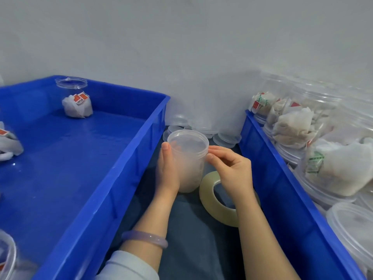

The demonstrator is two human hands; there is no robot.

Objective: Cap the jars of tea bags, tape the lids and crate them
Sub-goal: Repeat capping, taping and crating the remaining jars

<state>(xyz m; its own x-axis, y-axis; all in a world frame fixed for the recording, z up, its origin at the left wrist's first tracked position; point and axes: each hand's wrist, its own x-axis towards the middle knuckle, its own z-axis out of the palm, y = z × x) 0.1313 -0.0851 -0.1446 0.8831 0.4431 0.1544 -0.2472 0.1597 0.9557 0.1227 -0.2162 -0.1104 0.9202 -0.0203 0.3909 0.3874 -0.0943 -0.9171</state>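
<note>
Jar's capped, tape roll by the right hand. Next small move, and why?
Probably stick the tape end to the rim of the lid, then turn the jar. The lid is on, the left hand grips the jar, the right hand pinches at the rim, the tape roll sits by that wrist.

A dark surface (193, 245), perhaps cloth, lies below a plain pale wall (181, 37); a lilac bangle (145, 237) shows.

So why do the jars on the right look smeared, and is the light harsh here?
Head view: the jars of tea bags blur toward the right frame edge; the wide lens splays the left crate outward; the light is soft and even, with no hard shadows, only a faint sheen on that crate's floor.
</note>
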